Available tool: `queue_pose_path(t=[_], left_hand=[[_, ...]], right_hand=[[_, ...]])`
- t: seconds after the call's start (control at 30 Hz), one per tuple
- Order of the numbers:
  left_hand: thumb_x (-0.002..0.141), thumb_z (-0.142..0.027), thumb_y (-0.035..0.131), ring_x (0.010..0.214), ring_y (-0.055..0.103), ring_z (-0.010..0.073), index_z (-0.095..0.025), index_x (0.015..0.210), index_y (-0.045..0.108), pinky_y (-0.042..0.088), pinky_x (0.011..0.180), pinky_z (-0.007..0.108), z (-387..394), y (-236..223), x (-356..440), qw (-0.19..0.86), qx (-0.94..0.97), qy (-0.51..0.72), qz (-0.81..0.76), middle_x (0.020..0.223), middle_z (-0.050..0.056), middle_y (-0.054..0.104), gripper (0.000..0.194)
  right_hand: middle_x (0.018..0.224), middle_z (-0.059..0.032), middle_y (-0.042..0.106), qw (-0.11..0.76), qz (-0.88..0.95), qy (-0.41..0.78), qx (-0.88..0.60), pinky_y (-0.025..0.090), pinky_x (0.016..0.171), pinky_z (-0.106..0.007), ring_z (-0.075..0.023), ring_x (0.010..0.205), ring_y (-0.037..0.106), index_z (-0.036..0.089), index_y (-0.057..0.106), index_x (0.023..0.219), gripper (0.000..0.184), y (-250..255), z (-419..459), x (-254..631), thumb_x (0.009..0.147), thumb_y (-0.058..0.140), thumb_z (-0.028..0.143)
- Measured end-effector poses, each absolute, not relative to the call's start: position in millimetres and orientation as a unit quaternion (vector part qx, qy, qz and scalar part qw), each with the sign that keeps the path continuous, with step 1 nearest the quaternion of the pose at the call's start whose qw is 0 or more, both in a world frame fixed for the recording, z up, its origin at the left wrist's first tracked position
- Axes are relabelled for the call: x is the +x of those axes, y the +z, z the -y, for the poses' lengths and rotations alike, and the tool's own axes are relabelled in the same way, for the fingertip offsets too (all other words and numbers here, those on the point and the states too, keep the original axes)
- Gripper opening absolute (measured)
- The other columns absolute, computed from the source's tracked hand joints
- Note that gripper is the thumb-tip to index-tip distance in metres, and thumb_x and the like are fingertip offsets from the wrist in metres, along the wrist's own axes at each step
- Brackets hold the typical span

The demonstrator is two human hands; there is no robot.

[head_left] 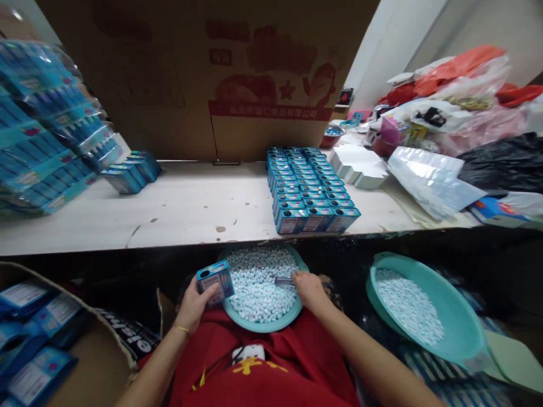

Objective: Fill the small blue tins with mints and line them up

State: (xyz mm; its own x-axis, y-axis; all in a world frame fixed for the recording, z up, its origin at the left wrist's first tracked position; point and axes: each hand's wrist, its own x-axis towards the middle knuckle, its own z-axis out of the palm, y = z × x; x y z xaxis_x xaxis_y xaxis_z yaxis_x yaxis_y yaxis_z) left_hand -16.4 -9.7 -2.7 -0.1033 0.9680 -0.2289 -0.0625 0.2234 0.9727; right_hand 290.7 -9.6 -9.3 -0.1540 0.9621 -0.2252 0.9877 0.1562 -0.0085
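Note:
My left hand (195,302) grips a small blue box (215,281) with a dark round spot on its top, held at the left rim of a turquoise basin (259,327). The basin sits at my lap, full of small white and pale blue pellets (257,282). Over the basin's right side, my right hand (309,289) is closed on a small clear scoop (285,281). The scoop's tip touches the pellets, and its exact shape is hard to make out.
Rows of blue boxes (311,192) stand on the white table (203,209), beside white cartons (358,164). Wrapped stacks (42,124) are at left. A large cardboard box (212,68) blocks the back. Another basin (458,316) lies right; a carton of blue boxes (38,339) is lower left.

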Motion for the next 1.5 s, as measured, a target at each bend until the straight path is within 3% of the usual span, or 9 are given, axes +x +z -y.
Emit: queue_pose_path(t=[0.17, 0.37, 0.57, 0.87, 1.0, 1.13, 1.27, 1.5], left_hand=[[0.058, -0.031, 0.066, 0.083, 0.058, 0.0184, -0.015, 0.097, 0.05, 0.045, 0.079, 0.032, 4.1, -19.8, 1.0, 0.51, 0.437, 0.467, -0.576, 0.092, 0.007, 0.061, 0.045], [0.059, -0.029, 0.066, 0.085, 0.058, 0.0215, -0.016, 0.094, 0.05, 0.046, 0.078, 0.035, -4.3, -31.8, 32.3, 0.658, 0.348, 0.445, -0.497, 0.095, 0.01, 0.061, 0.04], [0.06, -0.031, 0.065, 0.085, 0.058, 0.0206, -0.014, 0.099, 0.048, 0.045, 0.079, 0.038, -0.7, -20.7, 29.8, 0.696, 0.334, 0.431, -0.466, 0.098, 0.01, 0.06, 0.046], [0.057, -0.033, 0.064, 0.08, 0.055, 0.0172, -0.016, 0.091, 0.053, 0.041, 0.079, 0.03, -2.5, 2.2, -0.5, 0.45, 0.556, 0.408, -0.567, 0.086, 0.002, 0.06, 0.039], [0.06, -0.03, 0.061, 0.084, 0.053, 0.0174, -0.018, 0.095, 0.053, 0.039, 0.081, 0.027, -2.8, -0.5, 21.7, 0.421, 0.6, 0.396, -0.554, 0.087, 0.002, 0.058, 0.038], [0.063, -0.029, 0.057, 0.087, 0.052, 0.0185, -0.019, 0.099, 0.053, 0.038, 0.082, 0.028, -3.3, -5.5, 36.1, 0.4, 0.635, 0.378, -0.542, 0.091, 0.003, 0.058, 0.037], [0.064, -0.027, 0.055, 0.092, 0.051, 0.0201, -0.018, 0.102, 0.051, 0.036, 0.085, 0.03, -3.0, -11.2, 37.2, 0.371, 0.671, 0.355, -0.535, 0.098, 0.005, 0.057, 0.039], [0.064, -0.025, 0.056, 0.096, 0.05, 0.0207, -0.017, 0.102, 0.051, 0.036, 0.088, 0.033, -1.8, -14.6, 41.2, 0.355, 0.685, 0.362, -0.522, 0.101, 0.007, 0.055, 0.039]], right_hand=[[0.089, -0.0059, 0.063, 0.048, -0.733, -0.138, 0.665, 0.035, 0.068, -0.024, -0.0167, 0.085, 0.055, 0.021, 0.062, 0.09, 0.035, -56.5, -2.6, 246.0, 0.075, 0.033, 0.008], [0.1, -0.0036, 0.062, -0.043, -0.706, -0.237, 0.666, 0.036, 0.074, -0.026, -0.0183, 0.094, 0.054, 0.026, 0.061, 0.1, 0.04, -73.3, -9.5, 243.9, 0.074, 0.034, 0.011], [0.098, -0.0023, 0.063, -0.099, -0.673, -0.29, 0.673, 0.039, 0.075, -0.024, -0.0163, 0.092, 0.055, 0.025, 0.062, 0.099, 0.031, -71.3, -8.1, 246.9, 0.077, 0.041, 0.021], [0.089, -0.0017, 0.065, -0.208, -0.708, -0.327, 0.59, 0.04, 0.073, -0.023, -0.0143, 0.083, 0.056, 0.022, 0.064, 0.095, 0.029, 0.1, -12.5, 274.8, 0.076, 0.042, 0.018], [0.093, -0.001, 0.065, -0.162, -0.745, -0.31, 0.568, 0.038, 0.073, -0.021, -0.0136, 0.088, 0.055, 0.023, 0.063, 0.097, 0.031, 47.1, -17.4, 272.4, 0.077, 0.04, 0.02], [0.095, -0.0006, 0.064, -0.036, -0.784, -0.248, 0.568, 0.037, 0.072, -0.021, -0.0148, 0.091, 0.054, 0.027, 0.064, 0.094, 0.031, 79.9, -20.9, 259.5, 0.077, 0.039, 0.019], [0.088, -0.0056, 0.064, 0.063, -0.801, -0.156, 0.575, 0.038, 0.069, -0.025, -0.0182, 0.086, 0.056, 0.024, 0.064, 0.086, 0.029, 102.4, -19.6, 241.1, 0.074, 0.039, 0.016], [0.082, -0.0127, 0.062, 0.095, -0.84, -0.087, 0.527, 0.04, 0.065, -0.03, -0.0216, 0.079, 0.058, 0.014, 0.06, 0.087, 0.028, 132.8, -11.3, 205.5, 0.075, 0.035, 0.012]])
